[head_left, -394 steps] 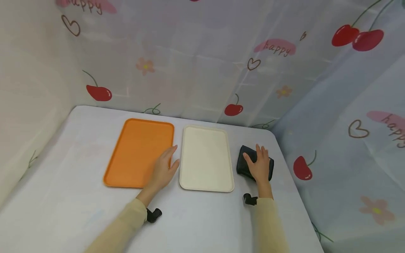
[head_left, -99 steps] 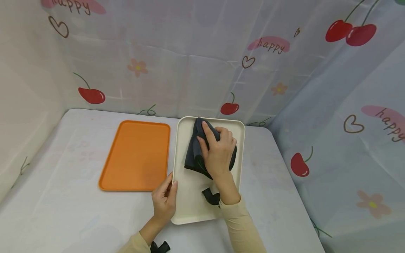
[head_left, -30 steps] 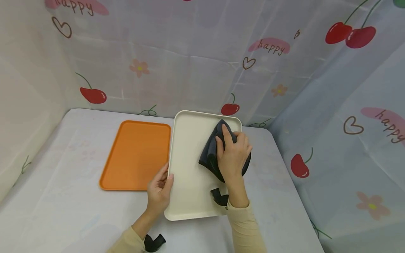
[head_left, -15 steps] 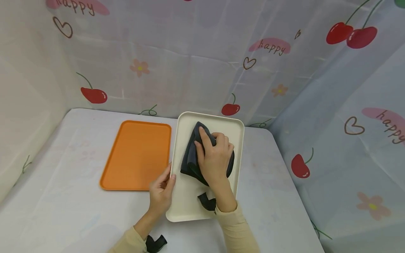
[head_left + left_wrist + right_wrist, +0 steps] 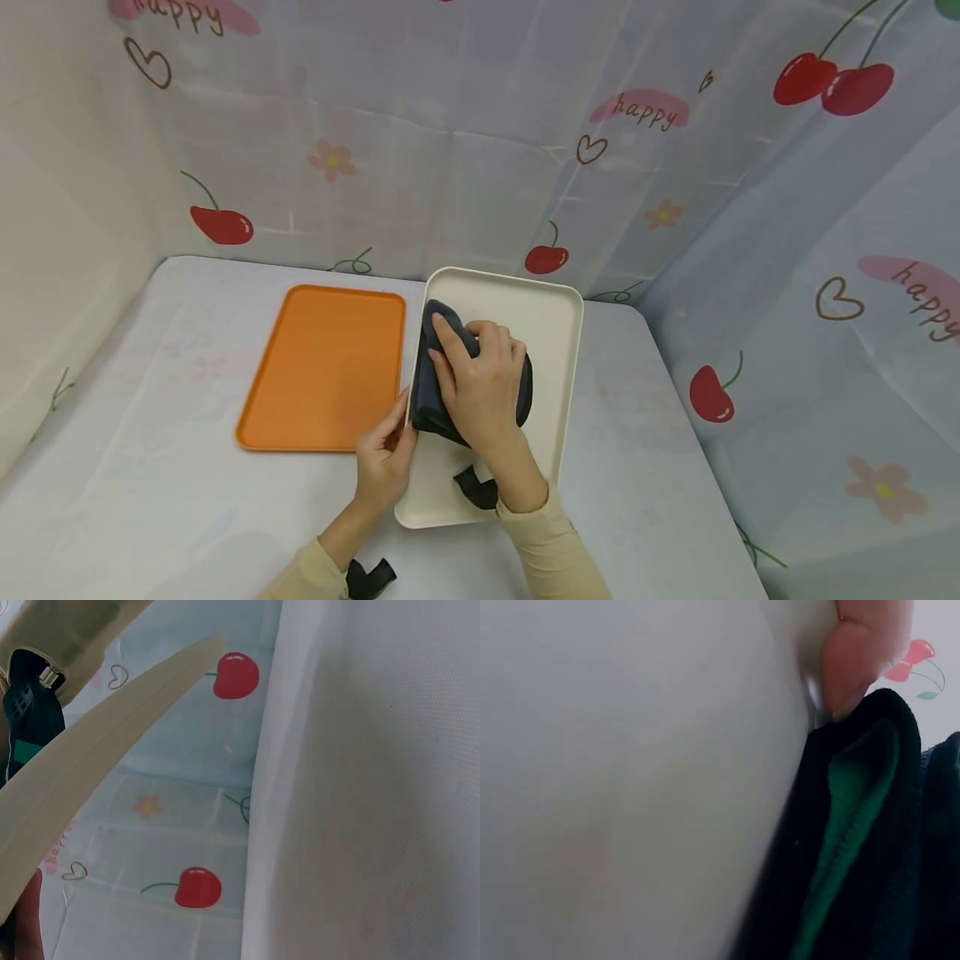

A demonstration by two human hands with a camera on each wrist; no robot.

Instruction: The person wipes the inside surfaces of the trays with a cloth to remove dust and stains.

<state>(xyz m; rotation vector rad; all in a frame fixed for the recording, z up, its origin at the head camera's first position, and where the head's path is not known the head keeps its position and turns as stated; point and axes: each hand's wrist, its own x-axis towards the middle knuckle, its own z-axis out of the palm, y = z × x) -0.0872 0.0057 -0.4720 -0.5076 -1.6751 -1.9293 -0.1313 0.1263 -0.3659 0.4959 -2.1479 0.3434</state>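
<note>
My left hand (image 5: 384, 467) grips the left edge of a cream tray (image 5: 536, 333), its thumb near the rim. In the left wrist view the tray (image 5: 97, 750) appears edge-on, raised off the table. On its face, at the left side, my right hand (image 5: 483, 387) holds a folded dark blue-grey cloth (image 5: 431, 392) with bent fingers. The cloth's left edge reaches the tray's left rim, close to my left fingertips. In the right wrist view the cloth (image 5: 907, 847) shows a green inner fold, and one of my fingers (image 5: 859, 656) presses at its edge against the tray.
An orange tray (image 5: 322, 371) lies flat on the white-covered table (image 5: 150, 433), just left of my left hand. A curtain (image 5: 450, 167) printed with cherries rises behind the table and along its right side.
The cream tray once lay flat, the cloth right of it; both are now held. Over the last second my right hand has slid the cloth from the tray's right side to its left.
</note>
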